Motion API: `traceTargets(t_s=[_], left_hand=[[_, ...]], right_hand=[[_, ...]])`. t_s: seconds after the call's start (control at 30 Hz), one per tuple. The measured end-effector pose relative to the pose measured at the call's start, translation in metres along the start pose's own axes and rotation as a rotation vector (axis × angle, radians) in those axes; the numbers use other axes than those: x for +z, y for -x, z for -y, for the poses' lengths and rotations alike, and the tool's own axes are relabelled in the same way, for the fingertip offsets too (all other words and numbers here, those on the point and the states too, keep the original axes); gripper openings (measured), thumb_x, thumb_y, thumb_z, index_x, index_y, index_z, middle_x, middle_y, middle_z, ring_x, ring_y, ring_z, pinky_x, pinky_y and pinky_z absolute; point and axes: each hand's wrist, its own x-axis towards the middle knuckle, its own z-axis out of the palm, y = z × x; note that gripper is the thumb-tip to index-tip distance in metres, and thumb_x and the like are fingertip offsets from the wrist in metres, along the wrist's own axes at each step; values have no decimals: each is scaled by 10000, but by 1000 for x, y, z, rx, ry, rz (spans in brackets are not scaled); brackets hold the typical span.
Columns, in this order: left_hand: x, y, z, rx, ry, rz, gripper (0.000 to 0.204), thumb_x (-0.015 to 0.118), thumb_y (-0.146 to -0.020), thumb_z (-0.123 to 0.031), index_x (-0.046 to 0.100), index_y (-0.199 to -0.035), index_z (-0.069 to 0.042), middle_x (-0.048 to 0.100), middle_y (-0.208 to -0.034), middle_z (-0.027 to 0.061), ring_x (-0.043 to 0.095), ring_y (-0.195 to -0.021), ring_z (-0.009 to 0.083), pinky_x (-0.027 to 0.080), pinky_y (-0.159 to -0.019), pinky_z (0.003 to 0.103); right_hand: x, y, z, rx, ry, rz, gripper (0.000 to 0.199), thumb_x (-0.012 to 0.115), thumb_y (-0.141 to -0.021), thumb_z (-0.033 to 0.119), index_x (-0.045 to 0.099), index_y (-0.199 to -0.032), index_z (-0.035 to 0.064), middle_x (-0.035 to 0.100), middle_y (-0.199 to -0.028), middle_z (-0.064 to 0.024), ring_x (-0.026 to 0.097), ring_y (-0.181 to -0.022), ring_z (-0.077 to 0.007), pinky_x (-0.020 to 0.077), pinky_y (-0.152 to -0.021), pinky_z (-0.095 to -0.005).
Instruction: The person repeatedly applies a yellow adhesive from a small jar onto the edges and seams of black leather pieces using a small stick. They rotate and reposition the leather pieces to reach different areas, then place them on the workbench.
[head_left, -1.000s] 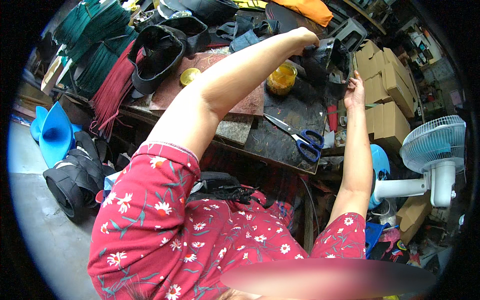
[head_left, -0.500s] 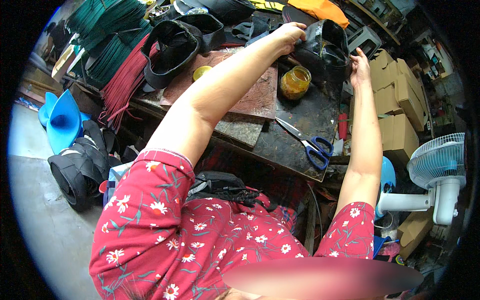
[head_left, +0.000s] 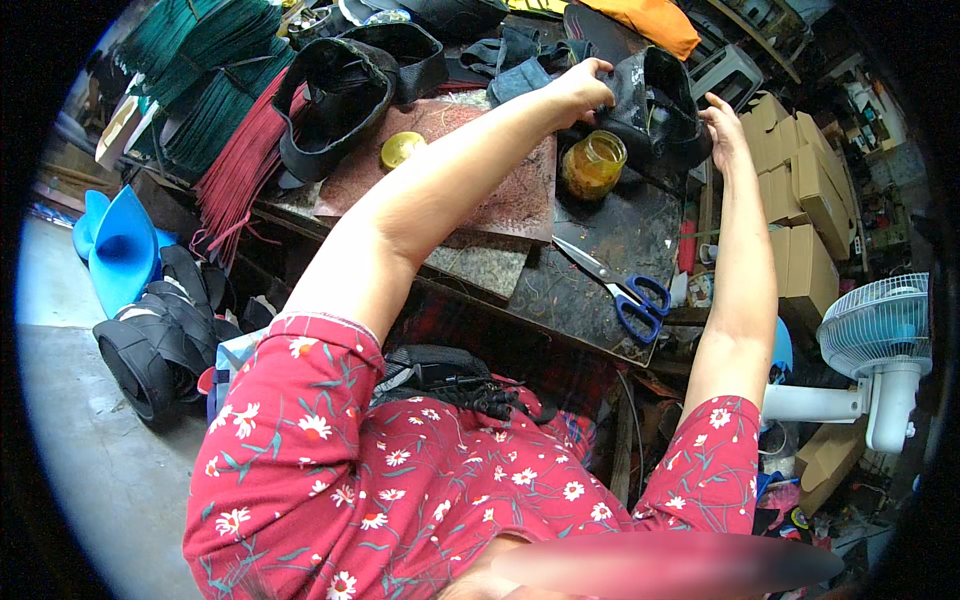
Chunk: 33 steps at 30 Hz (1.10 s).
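Both arms reach to the far side of the dark worktable point(head_left: 590, 285). Between my hands is a hollow black piece point(head_left: 632, 100), stiff and shiny, its opening facing me; its exact kind I cannot make out. My left hand point(head_left: 583, 92) is at its left side, thumb and forefinger bent. My right hand point(head_left: 725, 132) is against its right rim, with some fingers hidden. Just below the piece stands an open glass jar point(head_left: 593, 168) of amber paste, smeared down its sides. Nearer to me lie scissors point(head_left: 640, 305) with blue handles, blades pointing away.
More hollow black pieces point(head_left: 335, 110) stand left, beside red strips point(head_left: 240, 165) and dark green bundles point(head_left: 190, 50). A yellow lid point(head_left: 402, 150) lies on a reddish board point(head_left: 490, 190). Dark cloth strips point(head_left: 520, 75) lie beyond. Cardboard boxes point(head_left: 800, 190) and a white fan point(head_left: 880, 340) are right.
The black piece has shifted slightly toward me and to the right, with both hands beside it. More of the yellow lid and the cloth strips shows past my left arm.
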Motion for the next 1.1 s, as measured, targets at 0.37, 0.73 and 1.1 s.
traceTargets(t_s=[0.37, 0.73, 1.1], left_hand=[[6, -13, 17, 75, -180, -105, 695, 696, -746, 30, 442, -1385, -72, 590, -918, 109, 574, -676, 201, 504, -534, 329], [8, -23, 26, 25, -191, -126, 559, 589, -782, 52, 482, -1325, -29, 628, -1152, 198, 669, -942, 307, 597, -651, 384], [9, -31, 29, -5, -123, -140, 542, 614, -776, 55, 493, -1298, -30, 628, -1145, 199, 665, -941, 307, 605, -660, 370]], right_hand=[[2, 0, -15, -18, -8, -165, 610, 652, -804, 49, 459, -1382, 59, 628, -1058, -98, 620, -792, -158, 490, -733, -289], [-3, 78, -49, -126, 70, -354, 615, 564, -863, 34, 363, -1441, 91, 586, -1016, -69, 594, -972, -173, 540, -777, -350], [32, 155, -13, -749, 1122, -56, 864, 625, -756, 103, 296, -1520, 339, 709, -888, 50, 665, -757, -224, 552, -692, -404]])
